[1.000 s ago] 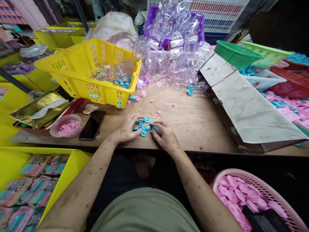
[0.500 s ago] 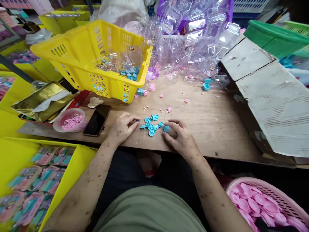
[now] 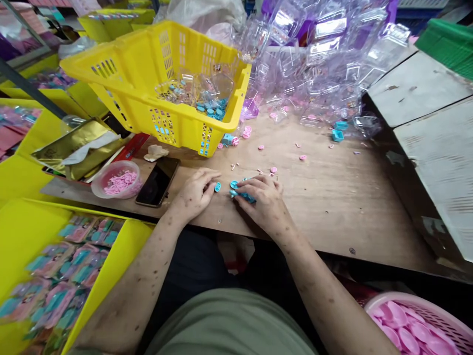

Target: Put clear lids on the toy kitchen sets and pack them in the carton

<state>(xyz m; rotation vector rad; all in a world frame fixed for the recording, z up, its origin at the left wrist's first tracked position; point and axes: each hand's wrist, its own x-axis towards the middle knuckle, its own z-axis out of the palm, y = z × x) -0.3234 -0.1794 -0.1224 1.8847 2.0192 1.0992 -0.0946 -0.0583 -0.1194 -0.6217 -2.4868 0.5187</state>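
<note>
My left hand (image 3: 195,193) rests on the wooden bench (image 3: 318,207) with its fingers curled. At its thumb and fingertip sits a small blue oval plastic piece (image 3: 218,187), seemingly pinched there. To the right, my right hand (image 3: 264,197) reaches over a small cluster of blue plastic pieces (image 3: 234,184) and covers most of them. Its thumb and index finger close around a light blue piece (image 3: 232,194) at the cluster's left side. What lies under the palm is hidden.
A yellow basket (image 3: 148,106) holds blue parts and clear packs. Clear plastic shells (image 3: 318,74) are heaped behind. Left of my hands lie a phone (image 3: 157,182) and a tub of pink bits (image 3: 99,185). A box (image 3: 439,162) stands right; a pink basket (image 3: 436,310) sits below.
My right hand has moved left over the blue cluster, covering it. A blue oval piece now shows at my left fingertips. The whole view has shifted slightly.
</note>
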